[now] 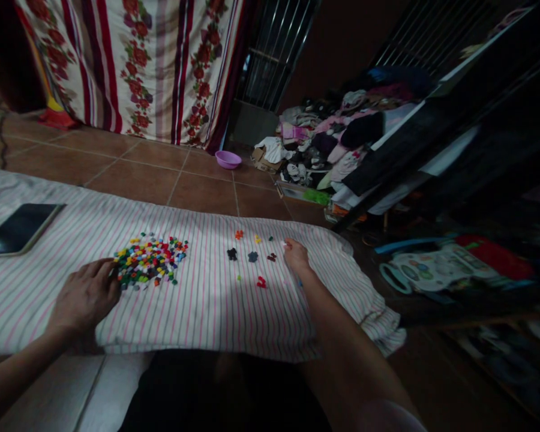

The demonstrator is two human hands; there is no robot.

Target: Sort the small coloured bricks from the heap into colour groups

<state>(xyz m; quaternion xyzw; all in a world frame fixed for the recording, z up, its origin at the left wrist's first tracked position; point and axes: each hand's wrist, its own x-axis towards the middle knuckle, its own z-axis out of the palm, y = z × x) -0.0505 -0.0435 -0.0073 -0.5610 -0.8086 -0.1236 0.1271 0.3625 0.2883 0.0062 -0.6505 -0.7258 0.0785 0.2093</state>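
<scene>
A heap of small, many-coloured plastic pieces (150, 261) lies on a striped cloth (207, 312). My left hand (87, 294) rests palm down at the heap's left edge, fingers bent, thumb apart from them. To the right, pieces are sorted by colour into little groups: orange (239, 234), yellow (257, 239), black (232, 254), grey (252, 257), brown (272, 257) and red (261, 282). Beyond the brown ones, my right hand (297, 257) pinches a small white piece (285, 243) close to the cloth. A blue piece (300, 282) lies beside my right wrist.
A tablet or phone (20, 228) lies on the cloth at the left. Past the cloth, a purple basin (228, 159) stands on the tiled floor near a heap of clothes (333, 132). A flowered curtain (135, 66) hangs behind.
</scene>
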